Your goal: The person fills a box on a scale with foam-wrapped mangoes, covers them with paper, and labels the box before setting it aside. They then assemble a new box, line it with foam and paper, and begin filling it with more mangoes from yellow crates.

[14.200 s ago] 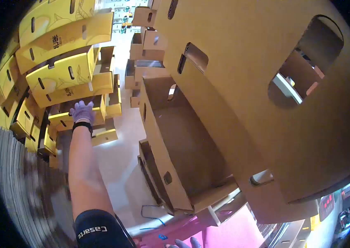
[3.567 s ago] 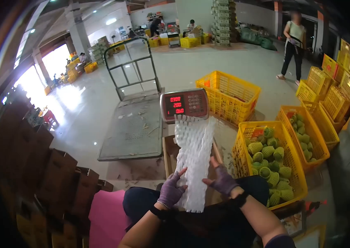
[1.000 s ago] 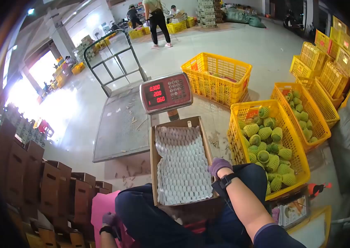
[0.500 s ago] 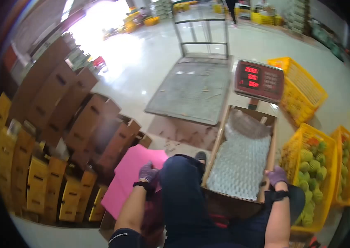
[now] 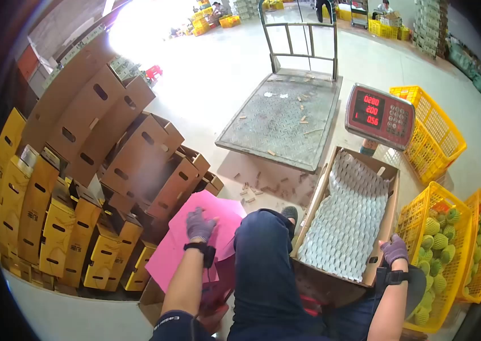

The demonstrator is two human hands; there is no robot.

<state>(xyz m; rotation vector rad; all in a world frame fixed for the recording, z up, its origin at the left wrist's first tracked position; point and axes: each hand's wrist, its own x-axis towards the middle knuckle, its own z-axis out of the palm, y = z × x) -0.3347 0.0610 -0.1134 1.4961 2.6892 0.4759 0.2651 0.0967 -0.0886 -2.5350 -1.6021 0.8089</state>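
Observation:
My left hand (image 5: 200,225), in a purple-grey glove, lies with its fingers spread on pink sheets (image 5: 178,256) beside my left knee. My right hand (image 5: 395,250), gloved the same way, is at the near right corner of an open cardboard box (image 5: 303,230); its fingers are bent, and whether they hold the box edge is unclear. White foam netting (image 5: 345,216) covers the inside of the box. Behind the box stands a scale display (image 5: 380,116) with lit red digits.
Stacked brown boxes (image 5: 84,122) and yellow boxes (image 5: 58,233) fill the left. A flatbed trolley (image 5: 286,116) stands ahead. Yellow crates (image 5: 450,284) with net-wrapped green fruit (image 5: 436,244) are at the right, an unfilled yellow crate (image 5: 433,128) behind. People are in the far background.
My left hand has moved up onto the pink sheets, its fingers more spread. The view has shifted, so the box and scale appear lower and further right. My right hand remains by the box corner.

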